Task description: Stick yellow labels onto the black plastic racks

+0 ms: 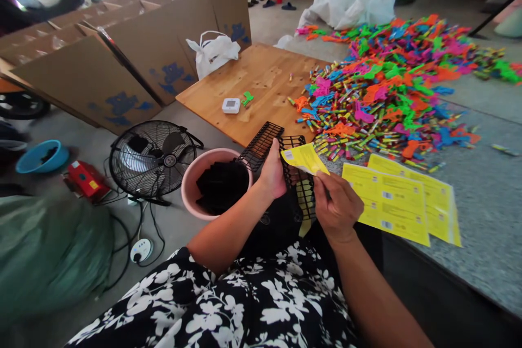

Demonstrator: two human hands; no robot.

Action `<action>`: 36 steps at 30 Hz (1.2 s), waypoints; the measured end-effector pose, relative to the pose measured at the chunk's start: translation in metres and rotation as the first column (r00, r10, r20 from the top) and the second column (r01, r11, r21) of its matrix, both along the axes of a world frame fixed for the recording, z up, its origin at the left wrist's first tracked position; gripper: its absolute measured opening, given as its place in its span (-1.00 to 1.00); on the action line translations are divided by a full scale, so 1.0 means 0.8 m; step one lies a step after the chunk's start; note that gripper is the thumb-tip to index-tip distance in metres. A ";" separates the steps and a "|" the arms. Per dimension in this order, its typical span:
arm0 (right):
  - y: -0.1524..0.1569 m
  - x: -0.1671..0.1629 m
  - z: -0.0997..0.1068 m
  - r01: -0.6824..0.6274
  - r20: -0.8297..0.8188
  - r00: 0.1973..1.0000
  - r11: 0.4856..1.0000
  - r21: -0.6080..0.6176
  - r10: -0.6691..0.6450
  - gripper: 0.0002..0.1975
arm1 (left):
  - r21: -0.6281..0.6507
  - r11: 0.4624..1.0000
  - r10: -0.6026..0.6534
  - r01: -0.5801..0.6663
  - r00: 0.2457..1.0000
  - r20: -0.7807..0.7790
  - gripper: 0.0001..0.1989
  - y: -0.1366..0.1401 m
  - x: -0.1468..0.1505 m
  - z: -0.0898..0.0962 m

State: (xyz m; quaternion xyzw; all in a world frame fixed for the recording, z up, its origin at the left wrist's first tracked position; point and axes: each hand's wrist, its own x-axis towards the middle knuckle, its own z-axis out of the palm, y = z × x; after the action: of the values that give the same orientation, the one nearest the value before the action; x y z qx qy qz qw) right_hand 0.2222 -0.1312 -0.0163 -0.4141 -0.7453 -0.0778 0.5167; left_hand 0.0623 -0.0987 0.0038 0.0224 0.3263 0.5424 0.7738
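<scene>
My left hand point(274, 174) is closed around a black plastic grid piece point(299, 187), with the thumb pointing up. A flat grid panel point(265, 144) sticks out beyond that hand, over the table edge. In my right hand point(337, 204) a yellow printed label point(304, 157) is pinched by its lower right corner. The label's left end lies against the top of the grid, close to my left thumb, and its lower edge curls up. Right of my right hand, yellow label sheets point(385, 201) lie overlapping on the grey surface.
A heap of colourful plastic toy guns and small tubes point(375, 92) covers the right side. A small white digital device point(230, 105) sits on the wooden table point(261, 76). A pink bucket point(190, 196) of black pieces, a fan point(153, 157) and cardboard boxes point(163, 43) stand left.
</scene>
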 end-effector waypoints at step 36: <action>-0.009 0.005 -0.015 -0.181 0.028 0.982 0.979 -0.095 0.184 -0.75 | 0.085 0.995 -0.045 0.051 0.997 -0.065 -0.27 0.009 -0.009 -0.002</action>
State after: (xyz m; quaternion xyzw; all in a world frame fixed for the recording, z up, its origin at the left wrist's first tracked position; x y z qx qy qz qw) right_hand 0.2262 -0.1382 -0.0282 -0.3659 -0.7922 -0.0030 0.4883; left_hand 0.0552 -0.0915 0.0019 0.0809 0.3263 0.5362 0.7742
